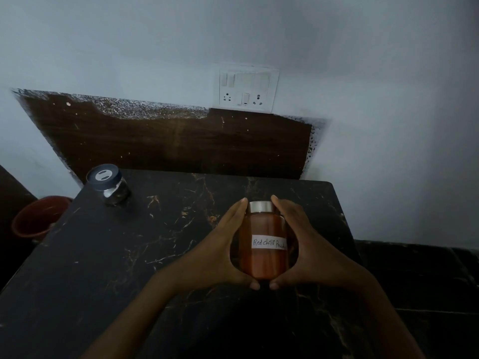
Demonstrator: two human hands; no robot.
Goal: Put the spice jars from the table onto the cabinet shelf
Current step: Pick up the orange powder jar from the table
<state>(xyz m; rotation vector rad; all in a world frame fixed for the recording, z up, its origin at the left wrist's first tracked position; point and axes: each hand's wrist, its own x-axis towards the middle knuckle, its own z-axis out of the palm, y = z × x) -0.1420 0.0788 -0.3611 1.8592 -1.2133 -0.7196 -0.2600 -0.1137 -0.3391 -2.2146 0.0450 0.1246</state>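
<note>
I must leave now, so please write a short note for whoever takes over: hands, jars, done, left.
Hands: the left hand and the right hand both hold the chilli jar, upright over the table.
The dark-lid jar stands at the table's back left corner, untouched.
Done: cannot tell; the shelf is out of view.
Left: shelve both jars.

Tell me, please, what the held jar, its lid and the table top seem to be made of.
The jar: clear glass or plastic, I cannot tell which; the red powder shows through its wall. Its lid: probably metal, satin finish, by the silver sheen. The table top: dark glossy stone or marble-look laminate, by the pale and brown veins.
</note>
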